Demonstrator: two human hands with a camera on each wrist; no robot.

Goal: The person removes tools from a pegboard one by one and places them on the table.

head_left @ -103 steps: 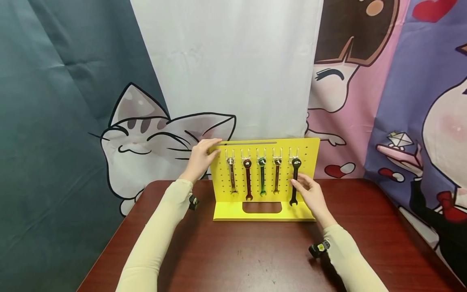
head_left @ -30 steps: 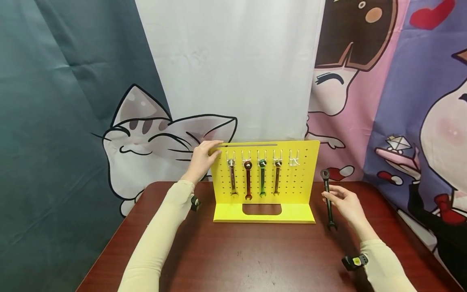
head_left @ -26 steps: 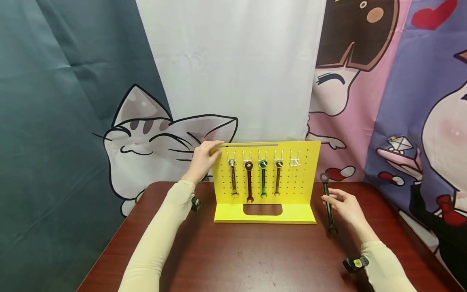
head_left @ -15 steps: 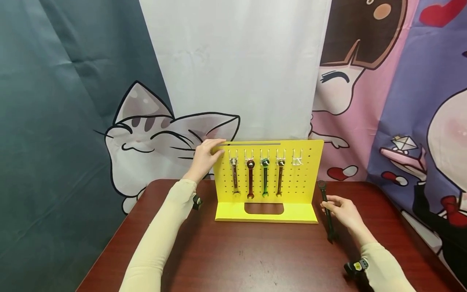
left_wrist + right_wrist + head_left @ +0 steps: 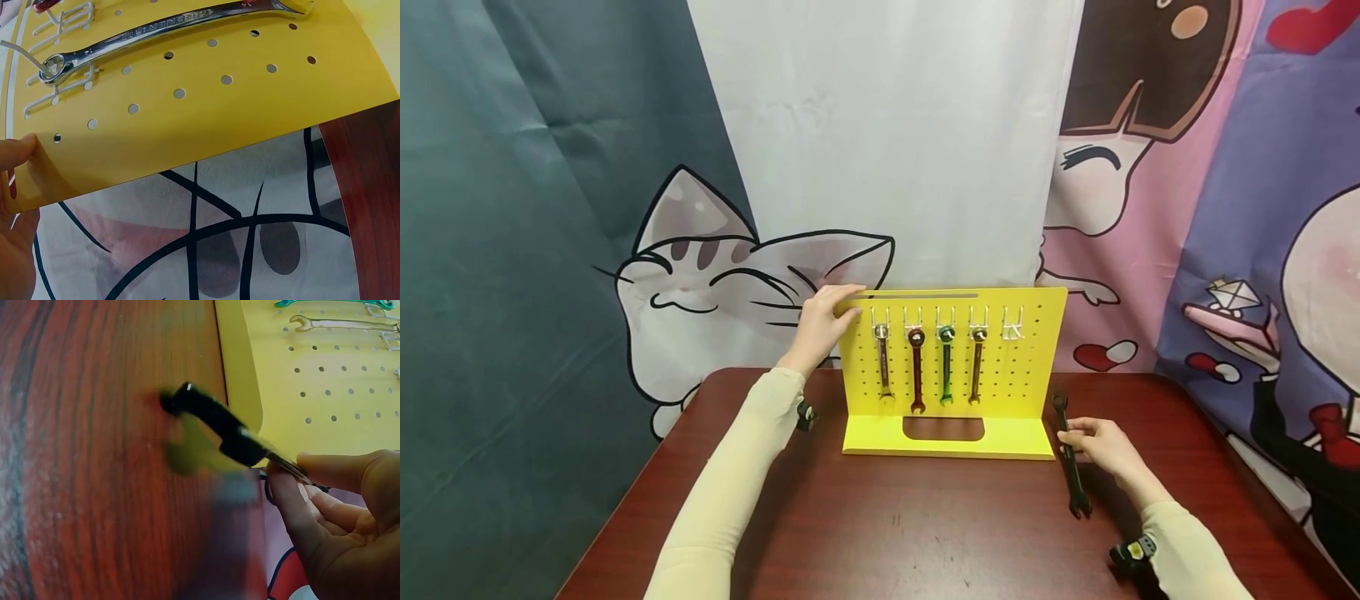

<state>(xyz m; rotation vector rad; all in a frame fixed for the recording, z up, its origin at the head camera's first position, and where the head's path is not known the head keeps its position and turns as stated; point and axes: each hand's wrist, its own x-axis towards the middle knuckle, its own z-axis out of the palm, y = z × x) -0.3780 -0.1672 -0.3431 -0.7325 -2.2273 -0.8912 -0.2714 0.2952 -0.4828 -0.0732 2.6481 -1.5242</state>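
My right hand [image 5: 1105,450] pinches a black combination wrench [image 5: 1070,467] between thumb and fingers, just right of the yellow pegboard stand [image 5: 1015,433]. Its open end points toward me, low over the table; contact with the wood cannot be made out. In the right wrist view the black wrench [image 5: 215,419] is partly blurred. My left hand [image 5: 822,323] grips the board's upper left corner, thumb in front. On the board's hooks hang a silver wrench [image 5: 883,367], a dark red wrench [image 5: 917,371], a green wrench [image 5: 947,367] and a bronze-coloured wrench [image 5: 976,367].
A white hook [image 5: 1012,327] at the board's right holds no wrench. The stand rests on a reddish-brown table [image 5: 880,517]. A printed curtain [image 5: 895,142] hangs behind the table. Each wrist wears a small black camera.
My right hand has taken the black wrench off the rightmost hook, carried it right and lowered it toward the table, tilting it. The left hand keeps its grip on the board.
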